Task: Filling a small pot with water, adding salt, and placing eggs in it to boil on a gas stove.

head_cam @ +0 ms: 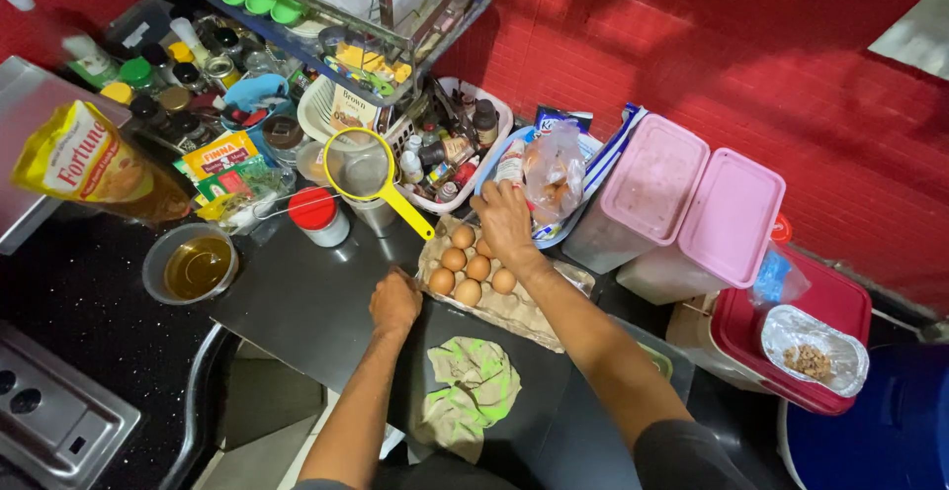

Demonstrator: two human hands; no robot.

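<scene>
Cardboard egg tray [524, 314] (six brown eggs [473, 268]) under right hand [504, 221].

Probably open worktop [297, 302] before strainer [371, 174]

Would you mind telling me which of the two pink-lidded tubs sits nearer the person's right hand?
The left tub, next to the plastic bag, is nearer the right hand. The other tub stands further right, by the red box.
</scene>
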